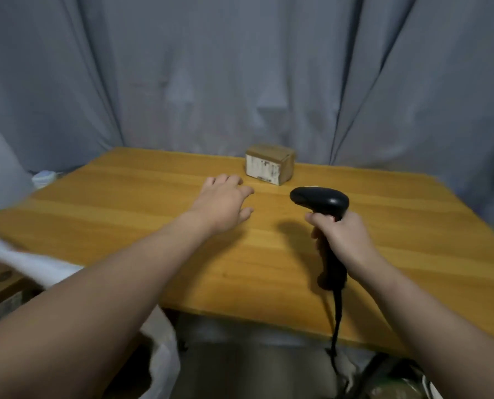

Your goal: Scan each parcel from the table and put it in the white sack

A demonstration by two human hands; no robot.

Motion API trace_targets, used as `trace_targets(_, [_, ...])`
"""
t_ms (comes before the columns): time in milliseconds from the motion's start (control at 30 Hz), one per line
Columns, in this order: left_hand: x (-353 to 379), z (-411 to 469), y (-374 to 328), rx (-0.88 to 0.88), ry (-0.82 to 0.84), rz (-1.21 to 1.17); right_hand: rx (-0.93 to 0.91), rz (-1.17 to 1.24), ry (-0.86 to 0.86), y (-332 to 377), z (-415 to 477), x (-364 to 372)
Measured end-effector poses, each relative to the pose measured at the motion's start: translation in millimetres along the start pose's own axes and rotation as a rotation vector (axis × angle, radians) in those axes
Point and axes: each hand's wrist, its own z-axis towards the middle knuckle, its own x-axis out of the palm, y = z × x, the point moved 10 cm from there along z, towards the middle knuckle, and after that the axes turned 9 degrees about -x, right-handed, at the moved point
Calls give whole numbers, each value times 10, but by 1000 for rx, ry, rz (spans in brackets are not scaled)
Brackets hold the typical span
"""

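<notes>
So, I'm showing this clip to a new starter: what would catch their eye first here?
The black pistol-grip barcode scanner stands out first, gripped in the right hand above the orange-brown wooden table. Next comes the lone small brown cardboard parcel with a white label near the table's far edge, the open left hand stretched toward it without touching.
</notes>
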Motion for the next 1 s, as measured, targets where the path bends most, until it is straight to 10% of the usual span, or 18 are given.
trace_targets(567, [815, 2921, -554, 186, 204, 336, 12, -133, -35, -645, 1938, -306])
trace_targets(733, [1183, 3033, -419, 139, 379, 276, 54, -92, -17, -836, 1976, -327])
trace_targets(1000, [825, 2134, -654, 226, 218, 275, -55, -90, -36, -415, 1614, -381])
